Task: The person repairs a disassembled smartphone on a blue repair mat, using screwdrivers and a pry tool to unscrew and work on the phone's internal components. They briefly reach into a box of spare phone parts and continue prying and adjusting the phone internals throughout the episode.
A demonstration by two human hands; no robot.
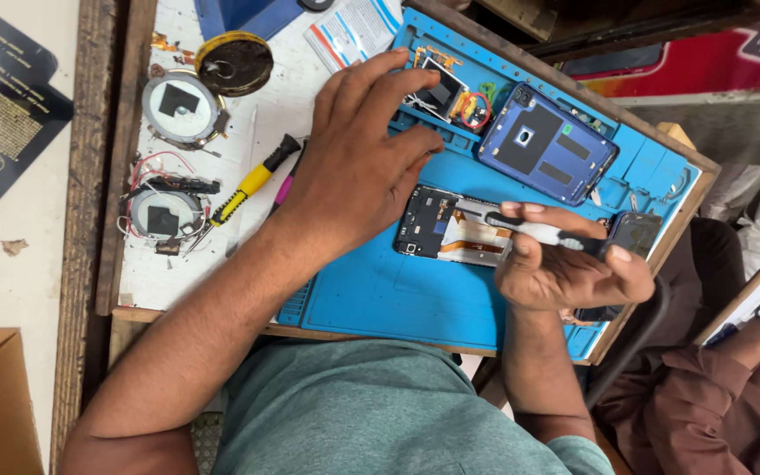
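Two round coil parts [176, 110] with loose wires lie at the far left, beside a yellow-handled screwdriver [252, 180]. Left hand [358, 163] hovers spread and empty, fingers loose, over the blue work mat [398, 295], hiding part of it. Just beside it, the opened phone body [446, 229] lies flat on the mat. Right hand [565, 268] grasps a dark slim tool [543, 232], its tip over the phone. Blue back cover [545, 145] rests beyond.
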